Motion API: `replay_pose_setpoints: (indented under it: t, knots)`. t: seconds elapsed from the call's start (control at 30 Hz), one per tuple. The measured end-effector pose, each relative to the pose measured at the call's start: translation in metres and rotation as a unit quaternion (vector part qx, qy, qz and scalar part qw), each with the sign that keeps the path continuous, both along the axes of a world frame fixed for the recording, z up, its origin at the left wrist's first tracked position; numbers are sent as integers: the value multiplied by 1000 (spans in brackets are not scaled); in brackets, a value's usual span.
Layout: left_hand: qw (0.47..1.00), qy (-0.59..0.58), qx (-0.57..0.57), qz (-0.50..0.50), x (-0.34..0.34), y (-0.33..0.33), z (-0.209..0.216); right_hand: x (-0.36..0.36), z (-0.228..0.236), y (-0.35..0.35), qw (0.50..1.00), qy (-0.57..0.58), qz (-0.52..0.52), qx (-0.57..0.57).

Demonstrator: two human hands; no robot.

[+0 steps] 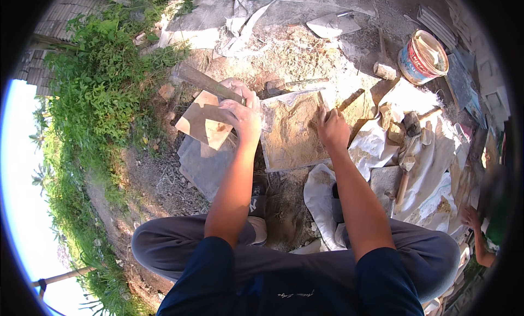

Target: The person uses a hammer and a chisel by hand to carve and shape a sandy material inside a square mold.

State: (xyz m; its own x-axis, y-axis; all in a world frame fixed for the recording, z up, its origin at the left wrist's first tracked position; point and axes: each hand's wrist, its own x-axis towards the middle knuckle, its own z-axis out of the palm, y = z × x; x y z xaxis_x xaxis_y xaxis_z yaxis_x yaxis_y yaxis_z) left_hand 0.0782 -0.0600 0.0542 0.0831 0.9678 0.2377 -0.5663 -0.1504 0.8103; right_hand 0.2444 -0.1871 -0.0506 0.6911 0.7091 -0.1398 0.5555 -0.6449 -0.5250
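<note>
My left hand is closed around one end of a flat wooden bar, which slants up to the left. Under the bar and beside that hand is a tan square tile, partly in shadow, above grey slabs. My right hand is closed at the right edge of a square slab coated with sandy, yellowish grit. From its fingers a thin, narrow piece sticks out; its kind is hard to make out. The slab lies flat in front of my feet, between my two hands.
A hammer lies on crumpled white sheeting at right, near several stones. Beyond are a mallet and a bucket. Green plants line the left. Another person's hand shows at far right.
</note>
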Motion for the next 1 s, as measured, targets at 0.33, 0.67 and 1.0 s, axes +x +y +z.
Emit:
replay_pose_setpoints:
  t: [0.33, 0.67, 1.0]
  knots:
    - [1000, 0, 3, -7, 39, -27, 6, 4, -3, 0, 1000, 13, 1, 7]
    - [996, 57, 57, 29, 17, -24, -43, -1, -4, -1, 1000, 23, 6, -7]
    - [960, 150, -4, 235, 46, -37, -42, 2, -4, 2, 999, 31, -3, 16]
